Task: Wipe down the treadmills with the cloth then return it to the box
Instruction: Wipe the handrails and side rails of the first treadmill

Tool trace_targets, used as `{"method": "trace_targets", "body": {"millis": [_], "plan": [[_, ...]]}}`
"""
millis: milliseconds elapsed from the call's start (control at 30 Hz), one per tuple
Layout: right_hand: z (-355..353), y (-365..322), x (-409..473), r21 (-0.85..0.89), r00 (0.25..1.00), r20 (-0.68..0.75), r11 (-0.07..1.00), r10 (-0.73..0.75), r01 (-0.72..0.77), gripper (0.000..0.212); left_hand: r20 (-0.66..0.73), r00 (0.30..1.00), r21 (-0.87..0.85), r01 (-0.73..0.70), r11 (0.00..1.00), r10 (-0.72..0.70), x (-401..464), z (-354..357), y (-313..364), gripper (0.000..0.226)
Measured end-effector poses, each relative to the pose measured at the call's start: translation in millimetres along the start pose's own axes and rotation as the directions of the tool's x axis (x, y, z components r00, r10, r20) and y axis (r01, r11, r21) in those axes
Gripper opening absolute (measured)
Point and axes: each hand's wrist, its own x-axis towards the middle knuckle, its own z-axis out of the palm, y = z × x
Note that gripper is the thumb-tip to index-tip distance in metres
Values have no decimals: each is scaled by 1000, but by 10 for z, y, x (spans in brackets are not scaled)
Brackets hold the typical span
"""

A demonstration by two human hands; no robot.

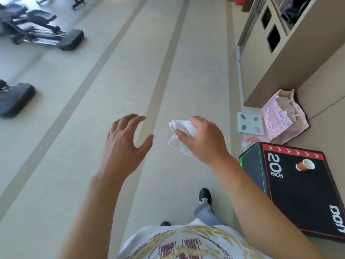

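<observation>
My right hand [202, 140] is closed around a crumpled white cloth [182, 134], held out over the floor at mid frame. To its left my left hand [125, 144] hangs with fingers spread and nothing in it. Low on the right stands a black plyo box [298, 191] marked "20 INCH", just right of my right forearm. The rear ends of two dark exercise machines, one at upper left [70, 39] and one at mid left [15, 98], show at the left edge; their upper parts are cut off.
A red paper cup [305, 164] lies on its side on the box top. Beyond the box are a pink paper bag [280, 118], a pale blue scale [250, 123] and a beige cabinet [291, 58]. Striped floor [168, 62] stretches ahead.
</observation>
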Motion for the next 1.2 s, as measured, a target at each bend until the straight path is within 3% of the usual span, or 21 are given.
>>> {"method": "trace_targets", "body": {"millis": [200, 433, 633, 900, 1200], "plan": [[521, -661, 205, 50, 979, 145, 989, -144, 139, 49, -115, 973, 32, 204, 978, -199, -452, -462, -561, 58], [1276, -1289, 622, 129, 901, 261, 938, -346, 323, 45, -265, 888, 65, 406, 912, -376, -679, -862, -1120, 57], [1921, -1753, 1196, 247, 788, 356, 864, -502, 439, 43, -360, 792, 100, 558, 824, -493, -527, -1088, -1594, 53], [2470, -2323, 2040, 353, 686, 380, 783, -620, 512, 52, -483, 652, 94, 702, 706, -584, -130, -1388, -1926, 55], [3103, -2948, 2145, 485, 503, 447, 673, -739, 558, 49, -586, 470, 46, 832, 552, -660, -292, -1635, -2226, 53]]}}
